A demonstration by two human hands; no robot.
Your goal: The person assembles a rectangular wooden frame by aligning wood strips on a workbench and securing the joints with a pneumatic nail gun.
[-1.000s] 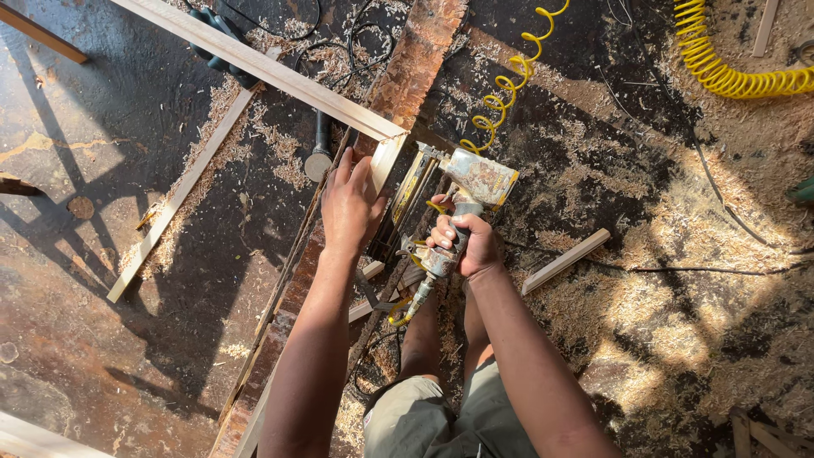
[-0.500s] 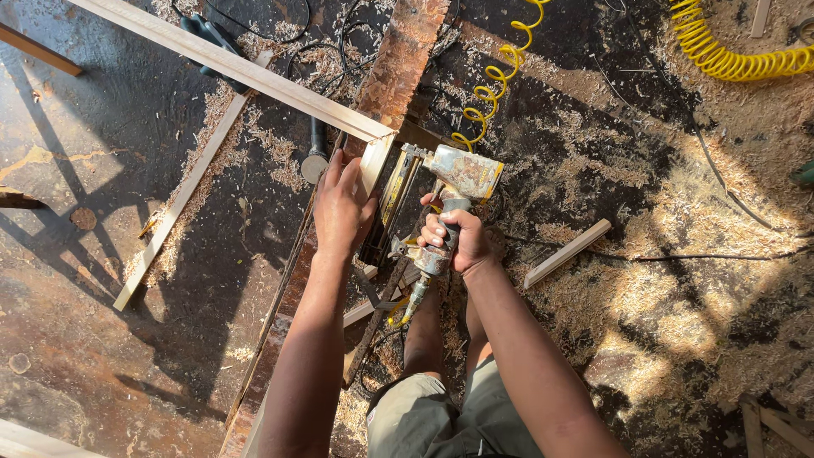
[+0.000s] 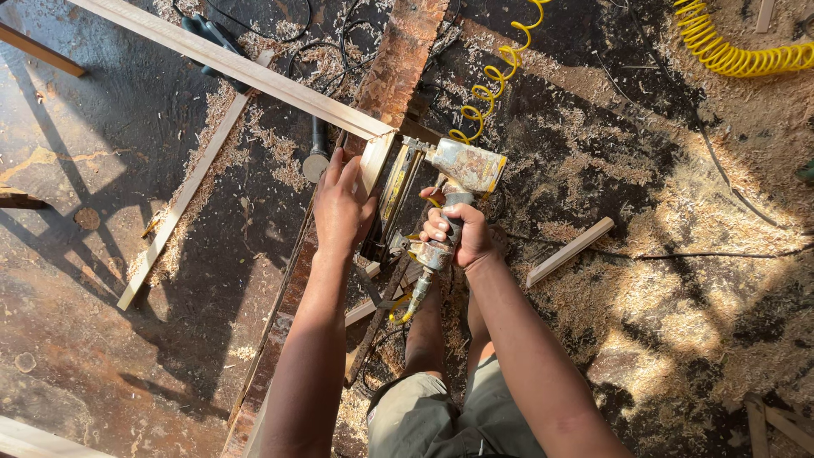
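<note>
The floor (image 3: pixel 110 280) spreads dark and stained out past my left hand, and past my right it lies under pale sawdust (image 3: pixel 678 254) in hard sun and shadow.

A long pale strip (image 3: pixel 229 61) runs from far up-left down to a corner just above my left fingertips. There it meets a second strip (image 3: pixel 373 163), which turns back toward me. How the two join I cannot make out, as glare washes the corner.

A reddish board (image 3: pixel 405 51) runs away from me beyond that corner. Its line carries on under my left forearm, where it is mostly hidden.

The yellow coiled hose (image 3: pixel 500 76) loops away above the nailer, and its far end is cut off by the top edge.

The nailer (image 3: pixel 454 182) sits just right of the corner. Its long axis runs from the grip up and away from me, head uppermost, and its nose, on the left, points at the second strip. The nose tip is lost in shadow.

My left hand (image 3: pixel 341 202) lies flat and open, pressing on the second strip just below the corner. My right hand (image 3: pixel 458 233) is wrapped tight around the nailer's handle, fingers closed. Whether a finger rests on the trigger I cannot tell.
</note>
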